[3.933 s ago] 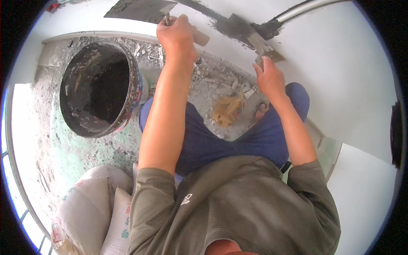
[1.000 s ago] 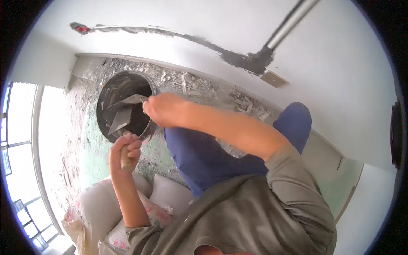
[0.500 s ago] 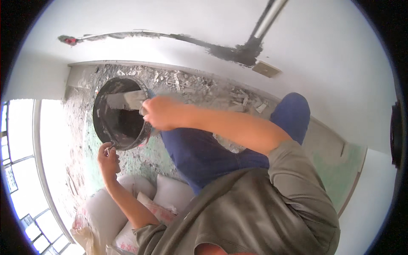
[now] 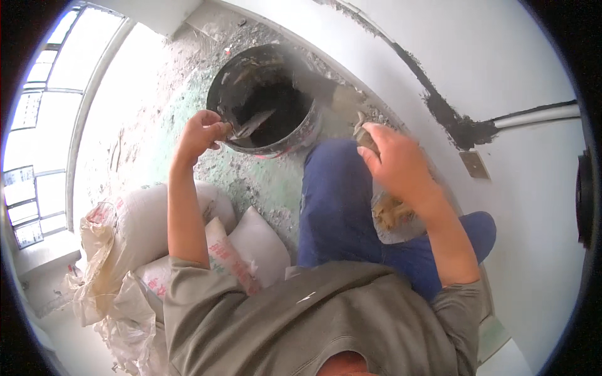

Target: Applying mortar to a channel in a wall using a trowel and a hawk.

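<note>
A round black bucket (image 4: 215,97) stands on the rubble-strewn floor, with dark wet mortar (image 4: 276,106) inside. My left hand (image 4: 204,133) is closed at its near left rim, thumb and fingers pinched together. Just inside, beside those fingers, lies a pale, blade-like streak (image 4: 257,123); whether it is a tool or smeared mortar I cannot tell. My right hand (image 4: 395,156) is right of the bucket, fingers wrapped round the handle of a wide scraper (image 4: 348,105). Its blade is blurred by motion and points toward the bucket's right rim, with a dark smear at its end.
White sacks (image 4: 257,235) are piled at the lower left, near a bright window (image 4: 81,56). Along the right runs a white wall (image 4: 520,69) with a dark mortar-filled groove (image 4: 414,66) and a socket plate (image 4: 474,165). My bent knees (image 4: 335,194) are between bucket and body.
My view has turned, so the bucket sits farther right and higher in it. My right hand has drawn the scraper out of the bucket to the right. My left hand stays at the rim.
</note>
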Motion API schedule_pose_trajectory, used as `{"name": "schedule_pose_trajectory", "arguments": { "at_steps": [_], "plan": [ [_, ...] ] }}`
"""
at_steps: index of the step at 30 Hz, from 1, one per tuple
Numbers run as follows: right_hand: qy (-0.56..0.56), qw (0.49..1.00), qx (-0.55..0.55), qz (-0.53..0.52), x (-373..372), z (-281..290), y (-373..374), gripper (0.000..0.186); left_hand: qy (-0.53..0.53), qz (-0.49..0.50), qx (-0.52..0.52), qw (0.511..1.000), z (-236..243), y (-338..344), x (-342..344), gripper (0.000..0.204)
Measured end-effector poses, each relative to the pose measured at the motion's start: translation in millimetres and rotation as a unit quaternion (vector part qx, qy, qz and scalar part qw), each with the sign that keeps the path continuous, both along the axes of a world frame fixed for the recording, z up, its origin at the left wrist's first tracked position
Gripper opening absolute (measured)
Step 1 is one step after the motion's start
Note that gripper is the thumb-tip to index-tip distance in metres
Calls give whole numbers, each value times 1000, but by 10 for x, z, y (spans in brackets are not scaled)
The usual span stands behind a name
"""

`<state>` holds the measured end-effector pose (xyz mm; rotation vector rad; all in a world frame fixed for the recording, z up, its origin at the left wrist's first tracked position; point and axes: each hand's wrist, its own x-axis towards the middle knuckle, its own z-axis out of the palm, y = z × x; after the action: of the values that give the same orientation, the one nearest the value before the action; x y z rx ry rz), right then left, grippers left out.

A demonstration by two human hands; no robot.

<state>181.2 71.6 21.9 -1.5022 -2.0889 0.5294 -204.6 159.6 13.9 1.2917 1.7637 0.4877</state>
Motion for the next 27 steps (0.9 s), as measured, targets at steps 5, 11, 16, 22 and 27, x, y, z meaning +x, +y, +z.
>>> {"name": "schedule_pose_trajectory", "arguments": {
  "at_steps": [5,11,16,22,27],
  "plan": [
    [-104,993,-58,11,-47,-20,16,27,90,-48,66,993,-247,171,23,30],
    [-169,981,-6,98,-610,77,388,22,127,-65,170,975,-676,243,-326,26],
    [-332,906,129,228,-1240,-290,798,15,54,359,327,873,-1637,-147,-733,33],
    [-69,950,175,250,-659,-279,461,24,-458,507,-112,722,-2630,-936,-222,86],
    [-43,992,30,115,579,-193,-206,29,-606,488,-108,619,-2757,-1013,223,83]
  ]
}}
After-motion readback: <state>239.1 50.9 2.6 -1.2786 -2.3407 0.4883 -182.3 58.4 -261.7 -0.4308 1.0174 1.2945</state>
